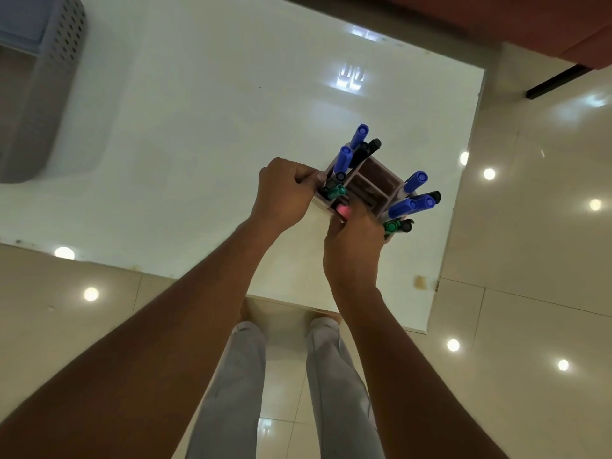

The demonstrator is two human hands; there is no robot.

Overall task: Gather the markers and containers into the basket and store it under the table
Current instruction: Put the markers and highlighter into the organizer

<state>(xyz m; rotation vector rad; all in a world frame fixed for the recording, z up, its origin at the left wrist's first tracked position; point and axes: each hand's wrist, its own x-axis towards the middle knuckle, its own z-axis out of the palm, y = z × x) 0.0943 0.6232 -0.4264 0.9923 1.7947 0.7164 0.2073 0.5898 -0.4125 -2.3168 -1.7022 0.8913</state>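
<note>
A pale pink container [364, 180] with several compartments stands on the white table [205, 134] near its right front. Blue, black and green markers [412, 202] stick out of its compartments, some at the far left corner, some at the right. My left hand [284, 192] grips the container's left wall. My right hand [354, 240] is closed on its near side, next to a pink marker cap [344, 212]. A grey perforated basket [49, 91] stands at the table's far left corner.
The table's front edge [132, 268] runs just behind my legs [275, 376]. Glossy tiled floor [530, 226] lies to the right and in front. A brown piece of furniture [513, 21] is at the top right.
</note>
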